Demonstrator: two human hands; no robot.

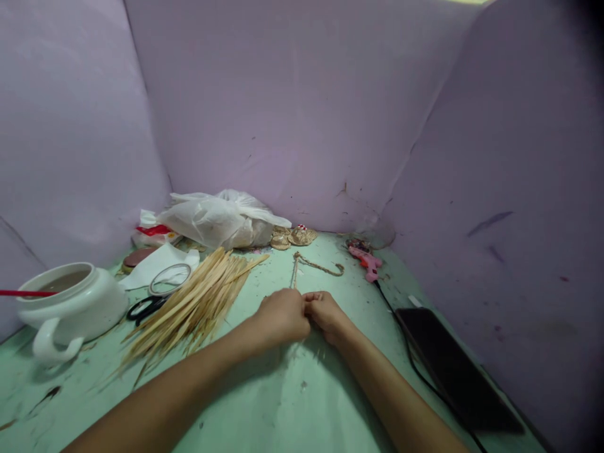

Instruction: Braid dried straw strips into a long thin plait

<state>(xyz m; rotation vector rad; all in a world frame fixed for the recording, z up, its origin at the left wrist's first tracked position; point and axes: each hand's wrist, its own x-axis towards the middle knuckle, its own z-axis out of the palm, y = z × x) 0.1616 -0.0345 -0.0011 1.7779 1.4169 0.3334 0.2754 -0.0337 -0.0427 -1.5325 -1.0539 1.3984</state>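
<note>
My left hand [284, 316] is closed over the near end of a thin braided cord [321, 265] that looks like twisted plant fibre. Against it, my right hand [324, 311] pinches at the same end, thumb and fingertips together. From my hands the cord runs away over the table, bends sharply, and ends in a small hook shape to the right. Pale strand ends show faintly below my hands. The exact grip of the fingers is partly hidden. Left of my hands lies a bundle of flat, straw-coloured fibre strips [202, 302].
On the green table [264, 409] stand a white pot [104, 302] with liquid and a red stick, black-handled scissors [146, 308], a white plastic bag [221, 220], and small woven pieces [302, 236]. At right are a pink glue gun [370, 264], its cable, and a dark phone-like slab [453, 365].
</note>
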